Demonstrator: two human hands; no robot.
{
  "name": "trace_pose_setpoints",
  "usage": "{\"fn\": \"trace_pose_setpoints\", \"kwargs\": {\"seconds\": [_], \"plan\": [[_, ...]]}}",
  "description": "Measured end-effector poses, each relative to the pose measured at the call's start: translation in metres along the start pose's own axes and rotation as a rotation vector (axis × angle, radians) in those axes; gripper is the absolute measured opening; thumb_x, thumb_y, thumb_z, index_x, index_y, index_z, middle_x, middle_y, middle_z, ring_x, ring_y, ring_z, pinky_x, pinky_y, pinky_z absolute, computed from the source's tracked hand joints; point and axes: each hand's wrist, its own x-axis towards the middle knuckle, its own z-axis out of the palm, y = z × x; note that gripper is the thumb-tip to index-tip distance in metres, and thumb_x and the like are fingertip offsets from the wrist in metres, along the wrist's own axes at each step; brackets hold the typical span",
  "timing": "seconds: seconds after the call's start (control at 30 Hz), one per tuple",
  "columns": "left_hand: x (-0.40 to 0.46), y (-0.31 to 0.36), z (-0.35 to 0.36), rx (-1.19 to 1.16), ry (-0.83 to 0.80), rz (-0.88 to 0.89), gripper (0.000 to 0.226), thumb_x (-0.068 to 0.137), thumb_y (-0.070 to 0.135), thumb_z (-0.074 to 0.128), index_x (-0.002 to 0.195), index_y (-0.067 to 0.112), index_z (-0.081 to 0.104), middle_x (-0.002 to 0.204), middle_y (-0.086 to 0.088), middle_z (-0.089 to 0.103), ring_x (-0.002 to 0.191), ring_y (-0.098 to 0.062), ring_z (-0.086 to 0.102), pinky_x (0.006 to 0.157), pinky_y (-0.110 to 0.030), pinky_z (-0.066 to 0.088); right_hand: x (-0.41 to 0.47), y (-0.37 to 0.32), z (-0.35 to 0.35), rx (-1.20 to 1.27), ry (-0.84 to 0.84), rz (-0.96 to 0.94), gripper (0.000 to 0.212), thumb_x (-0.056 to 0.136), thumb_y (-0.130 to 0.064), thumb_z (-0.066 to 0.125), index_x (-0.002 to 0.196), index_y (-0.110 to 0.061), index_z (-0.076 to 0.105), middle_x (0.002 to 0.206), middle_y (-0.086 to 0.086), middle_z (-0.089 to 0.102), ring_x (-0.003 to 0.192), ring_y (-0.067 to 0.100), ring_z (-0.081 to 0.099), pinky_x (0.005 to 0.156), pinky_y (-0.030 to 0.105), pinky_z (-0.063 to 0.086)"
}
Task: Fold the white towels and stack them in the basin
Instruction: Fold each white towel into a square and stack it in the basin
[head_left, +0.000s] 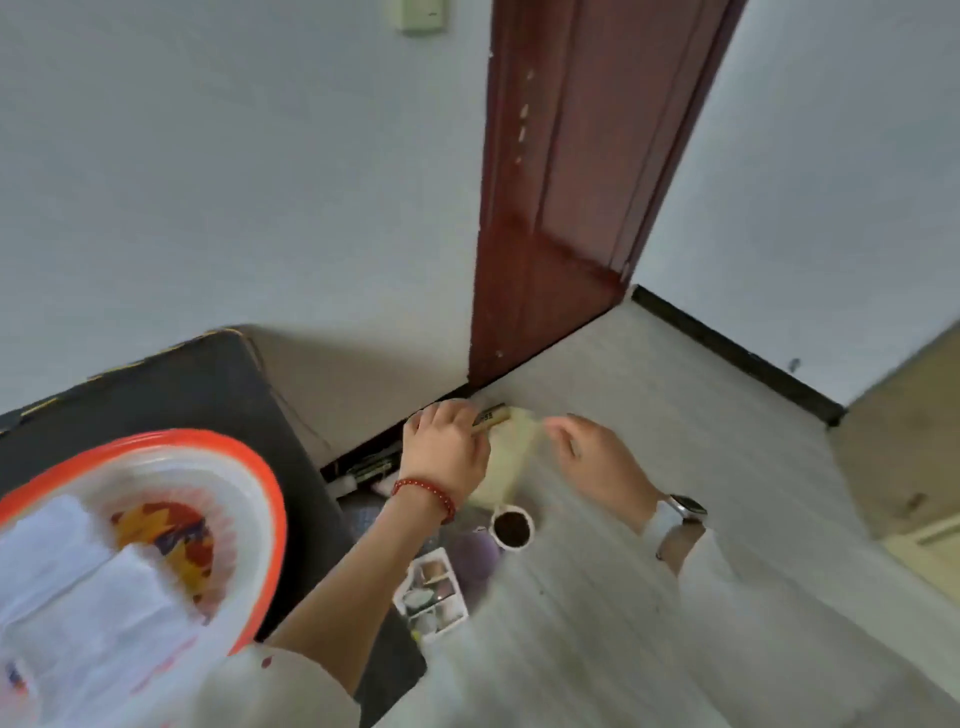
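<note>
A pale cream-white towel (508, 462) hangs in the air between my two hands, above the floor by the door. My left hand (445, 448), with a red bead bracelet at the wrist, grips the towel's upper edge beside a brown label strip (490, 416). My right hand (597, 460), with a watch on the wrist, pinches the towel's other upper corner; motion blur hides the exact finger hold. The orange-rimmed basin (260, 483) sits at lower left on a black table (208, 384). Folded white towels (78, 587) lie inside it, over a coloured pattern on its bottom.
Below the towel a white cup (512, 527) with dark contents stands beside a small compartment box (434, 592) on the floor. A dark red door (571, 208) and a black baseboard (727, 348) bound the grey floor. Cables lie under the table's edge.
</note>
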Motion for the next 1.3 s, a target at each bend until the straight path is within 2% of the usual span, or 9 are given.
{"fn": "trace_pose_setpoints", "kwargs": {"seconds": [0.13,0.33,0.47,0.7,0.9,1.0,1.1,1.2,1.3], "plan": [[0.042,0.201,0.065,-0.109,-0.087,0.264,0.039,0.094,0.03,0.042,0.13,0.018,0.047,0.134,0.0,0.049,0.123,-0.02,0.042,0.1,-0.033,0.029,-0.072,0.141,-0.141,-0.011,0.195,0.244,0.027,0.094,-0.012,0.044,0.116,-0.007,0.06,0.119,0.01,0.062,0.11,0.026,0.057,0.096,0.038,0.043],[0.053,0.462,0.144,-0.199,-0.271,0.591,0.039,0.096,0.029,0.039,0.132,0.018,0.046,0.135,-0.003,0.049,0.123,-0.019,0.043,0.102,-0.033,0.032,-0.197,0.303,-0.306,-0.09,0.385,0.587,0.03,0.096,-0.012,0.04,0.119,-0.008,0.057,0.124,0.008,0.059,0.113,0.024,0.054,0.095,0.028,0.038],[0.063,0.585,0.184,-0.207,-0.32,0.752,0.037,0.095,0.027,0.04,0.13,0.015,0.048,0.133,-0.005,0.051,0.122,-0.021,0.044,0.099,-0.033,0.033,-0.25,0.381,-0.376,-0.066,0.494,0.753,0.03,0.095,-0.012,0.041,0.118,-0.008,0.059,0.12,0.01,0.062,0.106,0.028,0.057,0.09,0.03,0.043],[0.098,0.757,0.283,-0.252,-0.445,0.909,0.029,0.093,0.017,0.041,0.114,0.008,0.058,0.117,-0.01,0.058,0.11,-0.027,0.052,0.092,-0.038,0.042,-0.281,0.524,-0.462,-0.067,0.598,0.873,0.029,0.094,-0.01,0.042,0.115,-0.008,0.061,0.114,0.011,0.065,0.093,0.027,0.062,0.08,0.03,0.046],[0.184,0.906,0.366,-0.305,-0.536,0.897,0.029,0.093,0.016,0.041,0.117,0.009,0.056,0.118,-0.01,0.057,0.109,-0.024,0.052,0.096,-0.037,0.041,-0.254,0.654,-0.57,-0.05,0.603,0.95,0.028,0.093,-0.008,0.042,0.114,-0.006,0.061,0.11,0.011,0.067,0.101,0.027,0.061,0.084,0.028,0.044],[0.214,0.973,0.401,-0.323,-0.59,0.861,0.029,0.092,0.015,0.042,0.116,0.011,0.058,0.119,-0.009,0.058,0.109,-0.025,0.053,0.095,-0.035,0.041,-0.247,0.711,-0.613,-0.039,0.602,0.99,0.027,0.093,-0.009,0.043,0.112,-0.008,0.062,0.104,0.01,0.069,0.095,0.026,0.063,0.078,0.026,0.044],[0.234,1.032,0.442,-0.317,-0.657,0.825,0.028,0.093,0.016,0.044,0.117,0.011,0.059,0.119,-0.009,0.058,0.108,-0.024,0.054,0.095,-0.033,0.041,-0.246,0.773,-0.646,-0.016,0.599,1.03,0.027,0.092,-0.011,0.043,0.11,-0.01,0.063,0.096,0.01,0.07,0.087,0.027,0.064,0.076,0.031,0.046],[0.248,1.086,0.491,-0.381,-0.753,0.682,0.028,0.092,0.013,0.045,0.115,0.009,0.06,0.117,-0.009,0.062,0.108,-0.025,0.056,0.095,-0.031,0.042,-0.243,0.843,-0.674,0.028,0.57,1.031,0.025,0.092,-0.011,0.043,0.107,-0.01,0.064,0.093,0.011,0.07,0.086,0.027,0.063,0.078,0.035,0.049],[0.265,1.137,0.546,-0.49,-0.839,0.433,0.027,0.091,0.01,0.047,0.113,0.005,0.062,0.115,-0.011,0.064,0.107,-0.026,0.057,0.089,-0.025,0.041,-0.237,0.92,-0.704,0.06,0.517,1.008,0.025,0.091,-0.01,0.044,0.106,-0.01,0.065,0.096,0.01,0.071,0.091,0.027,0.063,0.083,0.035,0.048]]}}
